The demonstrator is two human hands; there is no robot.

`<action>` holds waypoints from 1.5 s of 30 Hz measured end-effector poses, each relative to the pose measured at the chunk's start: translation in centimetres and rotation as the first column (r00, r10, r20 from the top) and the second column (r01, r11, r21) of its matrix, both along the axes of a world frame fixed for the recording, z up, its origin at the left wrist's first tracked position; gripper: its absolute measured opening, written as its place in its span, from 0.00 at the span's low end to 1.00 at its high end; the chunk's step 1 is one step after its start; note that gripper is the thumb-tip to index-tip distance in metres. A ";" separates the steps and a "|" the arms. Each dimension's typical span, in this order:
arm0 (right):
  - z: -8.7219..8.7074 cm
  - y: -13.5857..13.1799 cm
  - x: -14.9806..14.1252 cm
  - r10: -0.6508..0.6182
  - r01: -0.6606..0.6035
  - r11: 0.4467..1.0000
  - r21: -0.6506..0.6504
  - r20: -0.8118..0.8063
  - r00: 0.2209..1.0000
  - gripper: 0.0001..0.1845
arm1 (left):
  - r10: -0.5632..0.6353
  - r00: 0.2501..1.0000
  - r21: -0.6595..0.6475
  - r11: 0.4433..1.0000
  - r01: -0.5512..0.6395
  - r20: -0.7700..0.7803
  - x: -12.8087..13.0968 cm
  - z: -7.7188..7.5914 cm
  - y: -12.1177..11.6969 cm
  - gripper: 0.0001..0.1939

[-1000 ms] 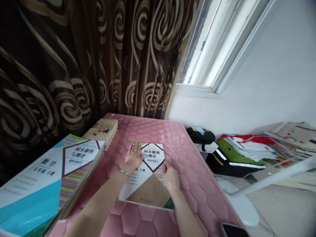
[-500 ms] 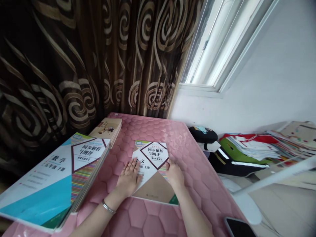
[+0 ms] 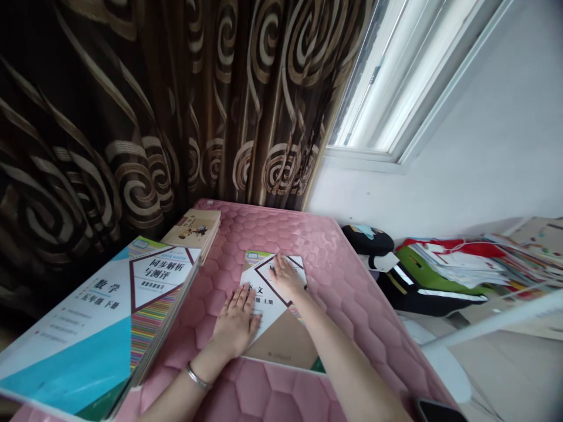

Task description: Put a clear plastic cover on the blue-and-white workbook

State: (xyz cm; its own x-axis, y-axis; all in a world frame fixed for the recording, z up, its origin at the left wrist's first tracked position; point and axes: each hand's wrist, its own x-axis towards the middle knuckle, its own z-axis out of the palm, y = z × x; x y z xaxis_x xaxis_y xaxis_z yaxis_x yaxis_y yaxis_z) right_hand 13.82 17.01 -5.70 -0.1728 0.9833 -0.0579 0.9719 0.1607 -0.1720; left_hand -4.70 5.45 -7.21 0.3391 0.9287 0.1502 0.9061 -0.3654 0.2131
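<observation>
A white and brown workbook [image 3: 281, 337] lies face up on the pink quilted surface [image 3: 259, 387]. My left hand [image 3: 237, 319] rests open and flat along its left edge, fingers stretched over the cover; a silver bangle is on that wrist. My right hand [image 3: 285, 276] lies flat on the upper part of the cover, over the printed diamond, its fingers stretched out. To the left, a stack of workbooks with a blue and white cover [image 3: 83, 346] sits close to my left forearm. Behind it is a smaller stack of tan booklets [image 3: 193, 227].
A brown swirl-patterned curtain [image 3: 237, 105] hangs behind the pink surface. A phone [image 3: 440, 410] lies at the lower right edge. Beyond the right edge are a black case [image 3: 367, 239], a green and black bag [image 3: 422, 281] with papers, and a white stand [image 3: 448, 375].
My right hand has moved from the workbook's right edge up and left onto the cover, now hiding part of the title. My left hand stays at the left edge. The view has shifted slightly.
</observation>
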 end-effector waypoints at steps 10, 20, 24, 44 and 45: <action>-0.4 -3.5 -1.7 -0.129 0.127 0.989 0.070 0.032 0.991 0.38 | 0.004 1.000 -0.047 0.999 -0.003 0.011 0.2 0.9 -0.2 0.30; -1.6 -15.4 1.5 0.031 -0.028 0.994 0.101 -0.029 0.999 0.38 | -0.003 1.000 0.007 1.000 0.003 -0.008 0.0 0.5 0.0 0.29; -1.0 -16.5 3.9 0.040 -0.039 0.999 0.009 -0.043 0.998 0.39 | 0.007 1.000 0.034 0.999 -0.007 -0.022 0.0 0.5 0.0 0.29; 0.3 -12.2 5.2 0.142 -0.147 0.989 -0.033 -0.107 0.984 0.49 | 0.031 0.999 -0.017 0.999 -0.031 -0.023 1.0 2.3 4.7 0.28; 0.0 -12.2 5.4 0.139 -0.141 0.990 -0.011 -0.113 0.984 0.48 | 0.039 0.999 0.000 0.999 -0.039 -0.025 1.1 2.5 4.3 0.27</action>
